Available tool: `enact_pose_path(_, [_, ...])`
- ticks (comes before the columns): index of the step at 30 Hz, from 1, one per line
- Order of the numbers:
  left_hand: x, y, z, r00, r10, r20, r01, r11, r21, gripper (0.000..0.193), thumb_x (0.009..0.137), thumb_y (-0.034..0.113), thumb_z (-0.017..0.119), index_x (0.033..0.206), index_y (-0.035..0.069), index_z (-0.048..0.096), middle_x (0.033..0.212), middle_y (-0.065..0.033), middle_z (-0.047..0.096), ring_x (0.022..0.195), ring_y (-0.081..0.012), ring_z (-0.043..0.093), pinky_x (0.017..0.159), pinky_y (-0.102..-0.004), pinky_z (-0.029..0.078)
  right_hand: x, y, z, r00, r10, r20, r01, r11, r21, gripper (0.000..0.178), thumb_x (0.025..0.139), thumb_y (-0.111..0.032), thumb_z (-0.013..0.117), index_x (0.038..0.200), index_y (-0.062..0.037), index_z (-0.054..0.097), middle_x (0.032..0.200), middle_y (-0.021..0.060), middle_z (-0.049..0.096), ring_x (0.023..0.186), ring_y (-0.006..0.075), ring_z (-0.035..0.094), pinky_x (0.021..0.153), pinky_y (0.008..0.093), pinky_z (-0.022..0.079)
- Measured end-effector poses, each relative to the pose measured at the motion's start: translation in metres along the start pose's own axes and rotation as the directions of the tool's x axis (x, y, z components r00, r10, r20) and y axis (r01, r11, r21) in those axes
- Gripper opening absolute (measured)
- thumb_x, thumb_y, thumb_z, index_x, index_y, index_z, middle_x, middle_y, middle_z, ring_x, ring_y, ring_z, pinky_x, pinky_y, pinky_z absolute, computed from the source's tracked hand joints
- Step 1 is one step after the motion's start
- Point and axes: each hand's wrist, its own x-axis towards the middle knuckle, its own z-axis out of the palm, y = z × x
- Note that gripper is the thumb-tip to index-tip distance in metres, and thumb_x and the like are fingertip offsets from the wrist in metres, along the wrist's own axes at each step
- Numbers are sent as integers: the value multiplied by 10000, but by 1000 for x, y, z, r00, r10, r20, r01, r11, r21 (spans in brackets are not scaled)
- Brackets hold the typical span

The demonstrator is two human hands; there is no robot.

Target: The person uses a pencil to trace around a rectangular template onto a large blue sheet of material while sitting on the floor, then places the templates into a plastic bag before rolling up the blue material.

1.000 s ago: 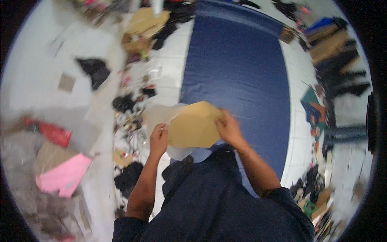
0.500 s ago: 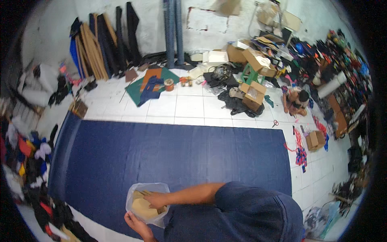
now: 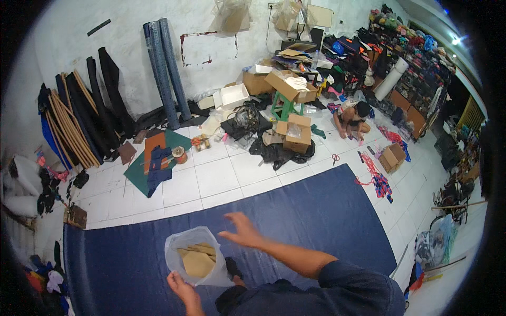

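A translucent white plastic bag stands with its mouth open, low in the middle of the view. Inside it lie several flat tan pieces that look like cardboard. My left hand pinches the near left edge of the bag. Just beyond the bag's right side, my right hand hovers with fingers apart and holds nothing. Under the bag a wide dark blue sheet of material is spread over the floor, and my foot shows beside the bag.
Beyond the sheet, a person sits on the tiles near red scissors and a small cardboard box. Rolls of material lean on the far wall. Green and orange flat pieces lie at the left. Heaps of cloth fill the right.
My right hand has come out of the bag and now hangs open to its right. My left hand still grips the bag's edge. The view has turned and tilted.
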Motion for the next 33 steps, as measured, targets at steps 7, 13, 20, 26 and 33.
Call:
enact_pose_path(7, [95,1,137,924,-232,305,195,970,147,218,1009,206,491,1190,87,471,1015,-87,594,816,-194,603,576,-342,515,-35,110,-64,759,510,405,-560,828,7,1211,725,-531,837,1531,49,144,1500,340,325,1415,422,335,1150,501,309])
enact_pose_path(13, [164,27,272,790,-300,535,187,949,255,184,1010,190,478,1164,92,453,950,-101,583,674,-200,598,482,-340,511,-10,118,-23,657,678,328,-753,601,267,1283,686,-513,873,1536,52,96,1477,342,354,1383,430,380,1139,495,328])
enact_pose_path(20, [199,34,405,680,-337,651,267,941,209,173,1019,205,486,1145,93,449,826,-61,543,636,-174,573,487,-323,494,102,166,-22,829,559,-4,-513,763,393,1132,654,-311,932,1473,29,228,1394,220,478,1239,338,525,1065,440,419])
enact_pose_path(26, [245,46,498,700,-349,623,299,936,188,177,1021,197,490,1152,93,432,782,-58,538,601,-178,570,482,-328,490,233,232,-49,813,579,-67,-536,788,302,775,765,-238,836,1348,33,403,1122,178,628,1025,275,636,870,398,505])
enact_pose_path(33, [350,56,541,855,-307,418,320,947,41,156,1012,212,521,1111,111,455,744,-41,517,557,-180,548,513,-331,501,383,284,-74,890,454,-29,-455,890,-35,385,879,-258,716,1119,23,608,960,197,709,922,302,698,779,380,540])
